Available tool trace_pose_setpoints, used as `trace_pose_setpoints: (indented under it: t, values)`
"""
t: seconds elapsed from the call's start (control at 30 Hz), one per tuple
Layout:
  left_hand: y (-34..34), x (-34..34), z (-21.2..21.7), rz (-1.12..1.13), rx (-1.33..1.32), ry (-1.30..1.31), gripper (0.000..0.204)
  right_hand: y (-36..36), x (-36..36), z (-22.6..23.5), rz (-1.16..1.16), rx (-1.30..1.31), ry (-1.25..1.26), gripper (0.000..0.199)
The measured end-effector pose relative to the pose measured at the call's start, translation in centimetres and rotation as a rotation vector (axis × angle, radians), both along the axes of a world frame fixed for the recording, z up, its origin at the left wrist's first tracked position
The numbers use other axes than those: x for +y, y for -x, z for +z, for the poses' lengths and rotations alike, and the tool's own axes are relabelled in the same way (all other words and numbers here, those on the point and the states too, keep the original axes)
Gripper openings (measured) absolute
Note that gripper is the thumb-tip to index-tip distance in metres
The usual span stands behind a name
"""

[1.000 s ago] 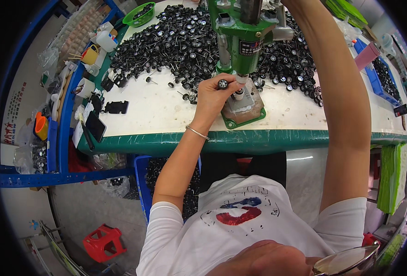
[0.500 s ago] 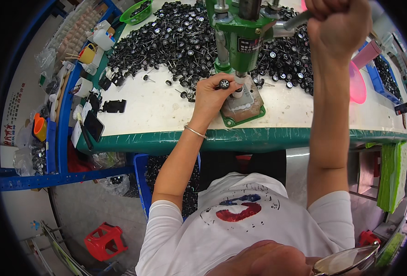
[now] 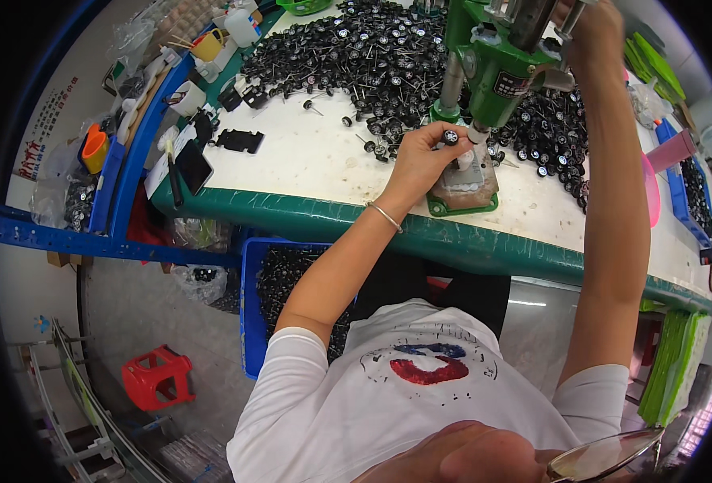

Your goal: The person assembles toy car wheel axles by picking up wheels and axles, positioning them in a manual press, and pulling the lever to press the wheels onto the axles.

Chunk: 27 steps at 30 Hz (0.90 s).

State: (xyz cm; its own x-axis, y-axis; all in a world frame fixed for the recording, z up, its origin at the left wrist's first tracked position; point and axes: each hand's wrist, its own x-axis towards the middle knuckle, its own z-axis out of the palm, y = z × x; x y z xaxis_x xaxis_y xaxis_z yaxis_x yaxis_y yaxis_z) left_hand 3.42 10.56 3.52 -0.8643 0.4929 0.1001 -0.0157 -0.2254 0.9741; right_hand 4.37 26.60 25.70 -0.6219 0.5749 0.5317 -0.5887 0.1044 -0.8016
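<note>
Small black wheel (image 3: pixel 451 136) pinched in the fingertips of the left hand (image 3: pixel 420 161), held right under the ram of the green hand press (image 3: pixel 493 64), just above the press's grey base plate (image 3: pixel 467 181). Held by its edge, seemingly so the fingers stay out from under the ram while the wheel lines up.

Right hand (image 3: pixel 593 32) raised high, closed around the press lever (image 3: pixel 571 14); the grip itself is partly cut off at the frame's top.

Beyond the left hand's fingers, a big heap of black wheels on axles (image 3: pixel 356 56) covers the white tabletop (image 3: pixel 291 157), within easy reach. Below the left wrist, under the table's green edge, a blue crate (image 3: pixel 253 306) holds more dark parts.
</note>
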Motion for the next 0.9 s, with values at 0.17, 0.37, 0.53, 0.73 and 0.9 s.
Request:
trace_pose_setpoints:
  t: [0.17, 0.37, 0.53, 0.73, 0.9]
  values:
    - [0.8, -2.1, 0.2, 0.009, -0.067, -0.094, 0.017, 4.6, 8.4, -3.8, 1.541, 0.012, 0.537, 0.02]
    - [-0.1, -17.2, 1.3, -0.181, -0.035, 0.228, 0.011, -1.9, 8.7, -6.7, 0.006, -0.176, -0.245, 0.037]
    - [-2.5, -27.9, 2.3, -0.239, 0.009, 1.021, 0.042, -7.5, 14.9, -14.0, -0.037, -0.708, -0.379, 0.025]
    - [-1.7, -26.6, 2.4, 0.125, 0.232, 1.002, 0.027, -11.0, 12.5, -21.6, -0.109, -0.806, -0.917, 0.022]
    - [3.1, -15.8, 0.3, 0.199, 0.477, 0.706, 0.031, -11.8, 10.3, -23.3, -0.237, -0.856, -1.087, 0.019]
